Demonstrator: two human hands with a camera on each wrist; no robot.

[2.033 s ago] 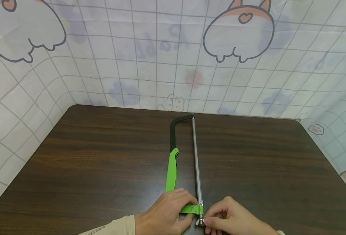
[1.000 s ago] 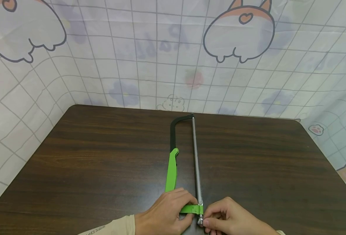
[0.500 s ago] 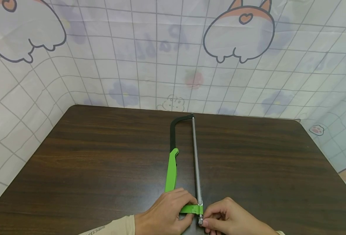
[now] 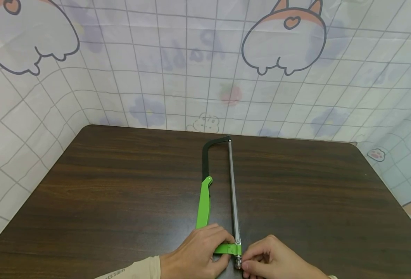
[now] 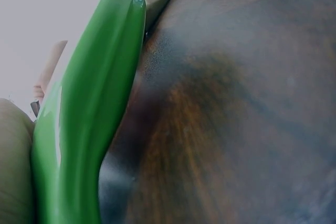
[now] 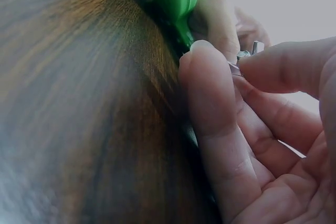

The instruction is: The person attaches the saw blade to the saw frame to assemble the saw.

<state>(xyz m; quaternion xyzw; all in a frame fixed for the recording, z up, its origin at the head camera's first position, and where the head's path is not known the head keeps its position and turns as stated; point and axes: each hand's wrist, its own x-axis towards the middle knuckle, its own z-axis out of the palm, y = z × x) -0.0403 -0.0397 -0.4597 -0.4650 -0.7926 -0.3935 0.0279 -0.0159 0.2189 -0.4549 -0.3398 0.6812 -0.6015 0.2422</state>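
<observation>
A hacksaw (image 4: 203,203) lies on the dark wood table, its black front bow pointing away and its long silver bar (image 4: 233,190) on the right. My left hand (image 4: 199,252) grips the green rear part of the frame, fingertips beside the short green crosspiece (image 4: 226,248). Up close in the left wrist view is the green handle (image 5: 94,87). At the bar's near end sits a small metal wing nut (image 4: 238,263), which my right hand (image 4: 275,257) pinches between thumb and finger. The right wrist view shows one metal wing (image 6: 235,68) at the thumb tip.
The brown table (image 4: 121,186) reaches back to a white grid-patterned curtain (image 4: 177,77) with cartoon animals, which also lines both sides. The saw's far tip lies close to the table's back edge.
The wing nut has turned: its wings stand at a different angle than two seconds ago. My right fingers have shifted only slightly at it. The left hand and saw frame have stayed put.
</observation>
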